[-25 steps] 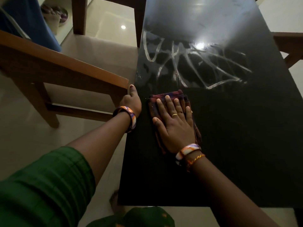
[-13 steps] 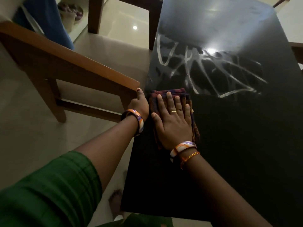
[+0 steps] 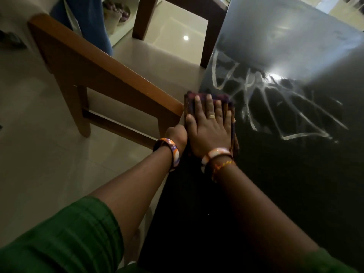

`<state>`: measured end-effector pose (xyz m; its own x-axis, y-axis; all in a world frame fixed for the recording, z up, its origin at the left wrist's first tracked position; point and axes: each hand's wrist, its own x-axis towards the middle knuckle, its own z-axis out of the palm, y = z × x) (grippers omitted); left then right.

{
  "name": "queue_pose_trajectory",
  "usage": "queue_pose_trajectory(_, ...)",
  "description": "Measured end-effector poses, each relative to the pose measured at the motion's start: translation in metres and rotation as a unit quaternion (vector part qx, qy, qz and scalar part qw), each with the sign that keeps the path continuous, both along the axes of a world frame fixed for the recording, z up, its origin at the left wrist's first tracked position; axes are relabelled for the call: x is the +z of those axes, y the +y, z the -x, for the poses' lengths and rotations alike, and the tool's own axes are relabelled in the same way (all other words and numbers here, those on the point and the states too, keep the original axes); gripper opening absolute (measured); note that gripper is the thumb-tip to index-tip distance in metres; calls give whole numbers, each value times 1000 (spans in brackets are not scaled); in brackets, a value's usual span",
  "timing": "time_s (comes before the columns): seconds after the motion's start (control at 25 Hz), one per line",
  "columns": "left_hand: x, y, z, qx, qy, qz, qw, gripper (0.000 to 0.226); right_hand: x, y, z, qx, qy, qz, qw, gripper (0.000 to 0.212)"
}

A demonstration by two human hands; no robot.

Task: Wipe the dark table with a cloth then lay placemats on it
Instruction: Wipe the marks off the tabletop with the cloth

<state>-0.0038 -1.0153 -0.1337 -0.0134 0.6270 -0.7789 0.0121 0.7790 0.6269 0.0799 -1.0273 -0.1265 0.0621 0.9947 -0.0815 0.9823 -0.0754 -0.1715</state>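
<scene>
Striped cloth under flat right hand

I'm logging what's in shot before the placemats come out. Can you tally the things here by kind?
Tables: 1, the dark table
Cloths: 1, the cloth flat under the right hand
Chairs: 1, the wooden chair
Bangles: 2, one by the left hand, one on the right wrist
Rings: 1
Placemats: 0
Total: 6
</scene>
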Motion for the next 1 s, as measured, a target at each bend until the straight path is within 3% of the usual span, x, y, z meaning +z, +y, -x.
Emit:
queue_pose_trajectory(0.12,0,0,0,8,7,-3,1000,38,10,57,-2,-8,17,18,1000,56)
queue_pose_trajectory(0.32,-1,0,1,-3,7,9,1000,35,0,5,-1,16,-6,1,1000,55)
queue_pose_trajectory(0.56,-1,-3,1,-2,40,-9,999,40,12,73,1,-17,12,25,999,58)
queue_pose_trajectory(0.8,-13,-29,32,-152,-50,59,985,38,0,-45,11,20,-13,6,1000,61)
queue_pose_trajectory(0.88,-19,-37,32,-164,-67,48,983,45,-1,-22,14,-2,-10,8,1000,58)
queue_pose_trajectory(1.0,-18,-41,29,-98,-14,-8,995,39,7,11,13,-29,15,18,999,58)
